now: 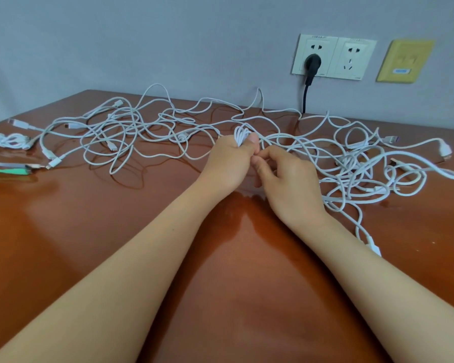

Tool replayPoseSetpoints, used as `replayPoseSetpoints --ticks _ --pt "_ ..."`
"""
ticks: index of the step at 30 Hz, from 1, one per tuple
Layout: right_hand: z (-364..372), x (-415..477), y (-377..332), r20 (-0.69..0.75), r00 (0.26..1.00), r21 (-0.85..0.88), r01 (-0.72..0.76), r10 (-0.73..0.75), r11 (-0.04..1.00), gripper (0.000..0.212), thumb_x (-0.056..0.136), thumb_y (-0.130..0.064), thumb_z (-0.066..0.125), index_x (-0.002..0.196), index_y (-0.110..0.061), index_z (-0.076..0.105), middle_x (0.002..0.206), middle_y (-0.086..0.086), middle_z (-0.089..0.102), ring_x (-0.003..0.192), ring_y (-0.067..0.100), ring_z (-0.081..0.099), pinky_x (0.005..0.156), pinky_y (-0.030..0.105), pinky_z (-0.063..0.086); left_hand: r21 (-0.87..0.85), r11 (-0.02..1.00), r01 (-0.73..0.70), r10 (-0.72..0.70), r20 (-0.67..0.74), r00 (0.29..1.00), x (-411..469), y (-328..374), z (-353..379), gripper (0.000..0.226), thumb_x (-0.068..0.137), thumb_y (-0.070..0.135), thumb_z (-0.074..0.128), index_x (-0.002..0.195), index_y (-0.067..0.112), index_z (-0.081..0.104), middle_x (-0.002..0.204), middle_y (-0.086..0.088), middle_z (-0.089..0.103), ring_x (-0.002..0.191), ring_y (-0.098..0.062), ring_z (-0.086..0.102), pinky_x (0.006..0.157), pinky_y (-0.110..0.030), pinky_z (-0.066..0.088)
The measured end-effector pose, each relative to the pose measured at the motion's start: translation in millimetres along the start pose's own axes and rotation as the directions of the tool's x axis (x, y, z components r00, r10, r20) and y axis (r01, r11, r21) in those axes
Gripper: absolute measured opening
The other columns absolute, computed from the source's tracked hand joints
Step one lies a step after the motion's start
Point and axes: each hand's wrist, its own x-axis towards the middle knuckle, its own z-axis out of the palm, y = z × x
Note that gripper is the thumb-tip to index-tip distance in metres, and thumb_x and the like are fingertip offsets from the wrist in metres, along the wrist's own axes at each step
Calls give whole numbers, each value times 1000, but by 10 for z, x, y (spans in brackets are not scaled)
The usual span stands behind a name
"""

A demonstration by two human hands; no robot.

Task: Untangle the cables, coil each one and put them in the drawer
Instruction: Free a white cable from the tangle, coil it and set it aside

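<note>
Cables [350,161], all white, are lying tangled across the far half of the table [116,231]; the strands are crossing too often for a sure count, several at least. One small coil [241,134] is sitting in the left grip [228,159], which is clenching round it above the middle of the tangle. The right grip [290,179] is curling thumb and forefinger together against the left thumb, pinching a strand [266,140] leading off the coil. One bundled white cable [9,140] is lying apart at the left edge, with one green object [8,171] just in front of it, partly cut off by the frame. One loose connector [374,249] is resting beside the right forearm. On the wall, two white socket plates [351,57] are sitting side by side; one black plug [312,62] is occupying the left one, its cord dropping behind the table. One yellow plate [404,60] is sitting to their right.
</note>
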Motion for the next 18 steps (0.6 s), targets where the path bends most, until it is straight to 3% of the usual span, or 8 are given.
replayPoseSetpoints --ticks 9,12,15,18 --pt "-10 2 -23 34 999 -65 -14 16 998 11 92 -26 50 95 -22 59 72 -10 54 86 27 61 90 43 40 133 991 13 -9 -31 999 -40 10 -25 41 100 29 39 63 17 48 33 5 38 35 -13 37 40 -22 29" --pt "-10 2 -20 47 999 -86 4 0 996 3 92 -24 48 91 -25 50 73 -9 55 83 28 60 89 43 40 38 998 53 -51 -43 998 -32 27 -45 39 101 29 37 66 16 46 41 1 47 25 -6 34 33 -15 26" --pt "-15 3 -25 62 998 -90 2 3 996 6 94 -25 45 88 -26 45 72 -10 55 84 25 60 87 40 39 -62 994 84 -88 -64 994 12 5 -65 37 101 31 38 68 16 48 75 -14 53 35 -8 41 41 -17 32" --pt "-12 2 -21 73 997 -101 1 7 995 7 95 -25 44 88 -26 45 71 -10 55 87 24 61 86 38 38 -250 959 133 -143 -21 990 11 6 -61 36 101 28 38 71 13 48 61 -5 62 49 -15 57 49 -24 45"
